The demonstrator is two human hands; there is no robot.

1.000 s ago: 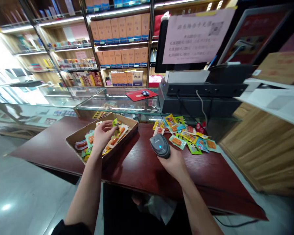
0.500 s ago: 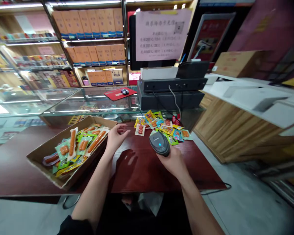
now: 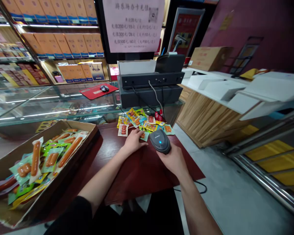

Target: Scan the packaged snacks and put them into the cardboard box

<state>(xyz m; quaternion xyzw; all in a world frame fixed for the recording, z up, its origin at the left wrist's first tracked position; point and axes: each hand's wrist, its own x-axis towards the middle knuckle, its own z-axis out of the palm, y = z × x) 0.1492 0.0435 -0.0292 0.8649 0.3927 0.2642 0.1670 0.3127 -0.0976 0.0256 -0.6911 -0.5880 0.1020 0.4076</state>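
Observation:
My left hand [image 3: 134, 141] reaches to the near edge of a pile of small snack packets [image 3: 150, 126]. Its thumb and fingers are apart, with the fingertips at a clear sausage packet [image 3: 144, 135]; no firm hold shows. A dark grey barcode scanner [image 3: 159, 140] with a lit blue light is gripped in my right hand [image 3: 173, 160], just in front of the pile. To the left, an open cardboard box [image 3: 91, 129] holds several wrapped sausages [image 3: 35, 158] and bright packets.
The dark red table [image 3: 122, 176] meets a glass display counter [image 3: 88, 112]. On that stand a cash drawer [image 3: 149, 96] and a red mat [image 3: 93, 92] with a mouse [image 3: 104, 88]. A wood-fronted cabinet [image 3: 198, 114] and metal rails [image 3: 264, 176] lie right.
My left hand has moved right, from beside the cardboard box to the packet pile. The scanner stays in my right hand. The view has turned right, and the box now appears further left.

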